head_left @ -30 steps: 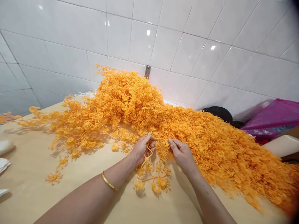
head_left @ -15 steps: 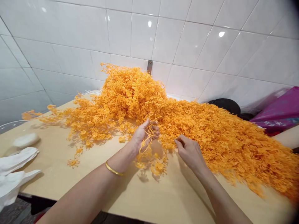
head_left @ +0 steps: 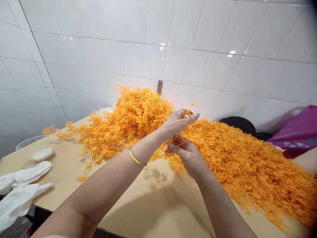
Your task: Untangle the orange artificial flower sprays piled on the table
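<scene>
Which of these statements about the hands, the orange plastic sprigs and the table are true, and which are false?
1. The left hand is raised above the table and holds an orange plastic sprig. True.
2. The right hand is above the left hand. False: it is below it, fingers on the strands hanging down.
3. A gold bangle is on the left wrist. True.
4. The big pile of orange sprigs lies on the floor. False: it lies on the table, against the tiled wall.
5. White gloves lie at the left edge of the table. True.
6. The purple bag is at the left. False: it is at the right.
</scene>
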`<state>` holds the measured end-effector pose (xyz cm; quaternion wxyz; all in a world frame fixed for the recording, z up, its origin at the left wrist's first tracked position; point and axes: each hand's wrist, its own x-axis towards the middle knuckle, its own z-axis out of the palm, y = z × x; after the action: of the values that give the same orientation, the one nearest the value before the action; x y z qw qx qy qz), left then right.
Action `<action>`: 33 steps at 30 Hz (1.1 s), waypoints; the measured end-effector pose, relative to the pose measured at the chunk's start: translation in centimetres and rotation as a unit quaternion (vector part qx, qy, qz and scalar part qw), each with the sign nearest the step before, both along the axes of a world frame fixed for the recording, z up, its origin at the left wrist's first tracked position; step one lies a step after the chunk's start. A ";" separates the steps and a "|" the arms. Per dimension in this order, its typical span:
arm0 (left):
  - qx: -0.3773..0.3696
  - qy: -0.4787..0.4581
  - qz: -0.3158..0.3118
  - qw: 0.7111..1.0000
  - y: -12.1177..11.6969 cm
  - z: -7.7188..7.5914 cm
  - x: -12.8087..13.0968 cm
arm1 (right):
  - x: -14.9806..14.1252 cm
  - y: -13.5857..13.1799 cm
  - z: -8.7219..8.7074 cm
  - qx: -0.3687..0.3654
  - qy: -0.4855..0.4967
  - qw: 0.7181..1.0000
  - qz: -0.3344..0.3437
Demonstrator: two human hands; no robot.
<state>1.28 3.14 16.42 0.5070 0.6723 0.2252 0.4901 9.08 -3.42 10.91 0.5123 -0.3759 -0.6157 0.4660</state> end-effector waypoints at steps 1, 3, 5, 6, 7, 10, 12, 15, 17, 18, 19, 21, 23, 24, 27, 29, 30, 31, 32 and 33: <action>-0.011 0.010 -0.006 1.000 0.2 0.1 -0.4 | 0.5 0.3 0.0 -0.007 0.010 1.000 -0.006; -0.065 -0.004 -0.026 0.998 0.5 -0.4 -1.5 | 1.9 1.0 0.0 -0.030 0.041 0.999 -0.009; -0.133 -0.063 -0.057 0.987 0.7 -1.9 -2.4 | 3.2 1.5 -0.1 -0.059 0.085 0.995 -0.003; -0.173 -0.081 -0.074 0.979 0.7 -3.0 -2.7 | 3.7 1.7 -0.2 -0.073 0.108 0.991 -0.002; -0.220 -0.080 -0.082 0.969 0.6 -4.1 -2.9 | 4.2 2.0 -0.3 -0.086 0.128 0.988 -0.003; -0.307 -0.073 -0.099 0.944 0.1 -7.4 -2.6 | 4.7 2.5 -1.0 -0.126 0.149 0.981 -0.013; -0.317 -0.081 -0.102 0.940 -0.4 -9.0 -2.2 | 4.8 2.7 -1.7 -0.148 0.145 0.978 -0.005; -0.301 -0.125 -0.126 0.937 -1.0 -10.4 -1.7 | 4.7 2.9 -3.0 -0.173 0.152 0.973 0.034; -0.301 -0.163 -0.154 0.927 -1.3 -11.1 -1.4 | 4.6 3.0 -4.0 -0.193 0.150 0.968 0.063; -0.309 -0.174 -0.166 0.920 -1.5 -11.4 -1.3 | 4.5 3.0 -4.5 -0.202 0.142 0.966 0.073; -0.324 -0.176 -0.175 0.913 -1.7 -11.6 -1.2 | 4.3 3.0 -4.9 -0.212 0.130 0.965 0.079; -0.357 -0.171 -0.187 0.899 -2.0 -11.9 -1.0 | 3.8 2.9 -5.7 -0.230 0.110 0.963 0.085; -0.374 -0.182 -0.183 0.891 -2.0 -11.9 -0.9 | 3.3 2.7 -6.0 -0.244 0.109 0.959 0.093; -0.378 -0.198 -0.175 0.887 -1.9 -11.9 -1.0 | 3.1 2.6 -6.1 -0.248 0.115 0.957 0.100; -0.392 -0.245 -0.151 0.874 -1.1 -11.6 -1.7 | 2.6 2.4 -6.0 -0.224 0.116 0.962 0.105; -0.401 -0.263 -0.139 0.866 -0.6 -11.7 -2.1 | 2.5 2.2 -5.8 -0.158 0.083 0.983 0.036; -0.399 -0.272 -0.130 0.866 -0.3 -11.8 -2.2 | 2.4 2.2 -5.7 -0.106 0.058 0.992 -0.021; -0.395 -0.281 -0.119 0.866 -0.2 -12.0 -2.3 | 2.3 2.2 -5.6 -0.050 0.030 0.995 -0.081; -0.393 -0.288 -0.106 0.867 0.0 -12.2 -2.2 | 2.2 2.1 -5.6 0.004 0.002 0.992 -0.130; -0.392 -0.291 -0.093 0.868 0.0 -12.4 -2.1 | 2.0 2.1 -5.6 0.048 -0.026 0.985 -0.162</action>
<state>-0.85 3.15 4.04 0.8148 0.2627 0.1777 0.4853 11.09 -1.33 5.29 0.5820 -0.4577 -0.5814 0.3373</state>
